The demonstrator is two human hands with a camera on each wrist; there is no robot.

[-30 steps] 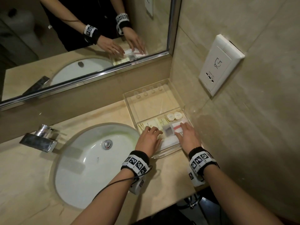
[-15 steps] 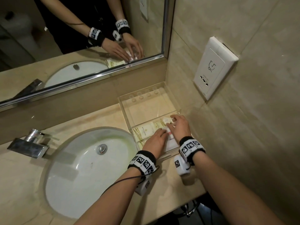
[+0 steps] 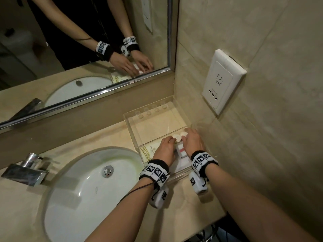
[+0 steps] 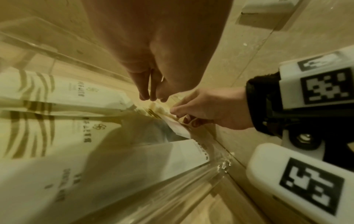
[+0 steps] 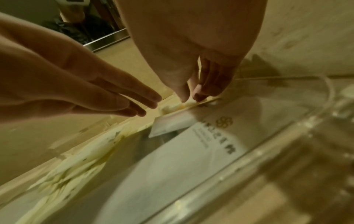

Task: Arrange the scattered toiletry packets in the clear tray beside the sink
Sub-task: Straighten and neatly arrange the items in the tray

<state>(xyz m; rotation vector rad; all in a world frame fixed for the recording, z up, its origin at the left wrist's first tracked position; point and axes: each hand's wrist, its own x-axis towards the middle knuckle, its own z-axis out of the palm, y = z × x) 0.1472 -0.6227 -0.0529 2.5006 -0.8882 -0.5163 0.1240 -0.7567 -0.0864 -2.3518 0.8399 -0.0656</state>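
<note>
The clear tray [image 3: 130,130] stands in the corner right of the sink; its far compartment holds nothing. In the near compartment lie cream packets with gold stripes [image 3: 149,151] [image 4: 63,94], a white packet with a red stripe [image 3: 181,151] and two small round white packets [image 3: 178,136]. My left hand [image 3: 172,139] reaches in with straight fingers [image 5: 145,98], tips beside the round packets. My right hand [image 3: 186,134] pinches a round white packet [image 5: 172,107] between thumb and fingers at the divider. A larger white packet [image 5: 210,136] lies under both hands.
The white sink [image 3: 90,186] with a chrome faucet [image 3: 26,170] fills the counter's left. A mirror [image 3: 87,49] runs along the back wall. A wall socket plate [image 3: 222,81] juts out above the tray. The counter's front edge [image 3: 201,222] is close below my wrists.
Both hands have slid from the tray's front packets back to the round packets at the divider, the right first, then the left. The red-striped packet now shows between my wrists.
</note>
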